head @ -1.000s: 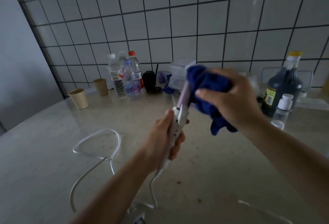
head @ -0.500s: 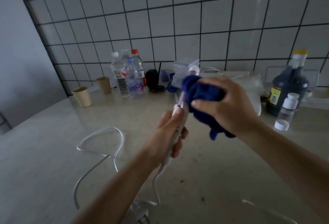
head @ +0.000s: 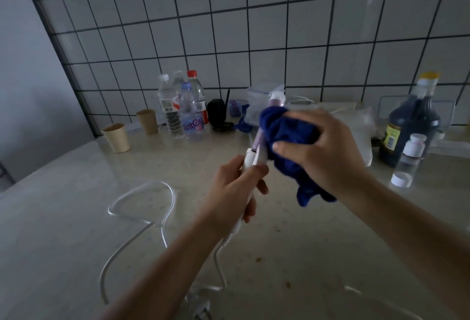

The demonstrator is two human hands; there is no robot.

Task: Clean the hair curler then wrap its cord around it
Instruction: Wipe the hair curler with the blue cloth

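Two hands busy; step one of two, the cleaning. The wrap is not yet started.

Left hand [head: 236, 187] is clenched round the white handle of the hair curler [head: 250, 160]. The curler is at frame centre, lifted off the counter [head: 76, 218], with its barrel leaning toward 1 o'clock. Right hand [head: 328, 146] grasps a bunched blue cloth [head: 287, 131] against the barrel's middle, thumb on the near side and fingers curled over the top. A loose cloth tail hangs at 6 o'clock of that hand.

Curler look: white handle, lilac barrel, pale rounded tip poking out of the cloth at 12 o'clock. Most of the barrel is under the cloth, so I can't tell how clean it is. There may be a clamp lever by the left fingertips, but it's too blurred to say.

Cord [head: 174, 193] is white and thin. It exits the handle base at 6 o'clock, drops to the plug [head: 201, 307] at the bottom edge, and lies in a slack loop on the counter at 9 o'clock of the left hand. No turns on the curler.

Next, judged: finish the pass along the barrel and set the cloth down. Then the right hand takes the cord close to the handle base and winds it while the left steadies the handle. The loop and plug will likely drag, and sharp bends at the base should be avoided.

Rest: water bottles [head: 189, 113] and paper cups [head: 117, 137] at 10–11 o'clock by the tiled wall; dark bottle [head: 412, 126] at 3 o'clock.
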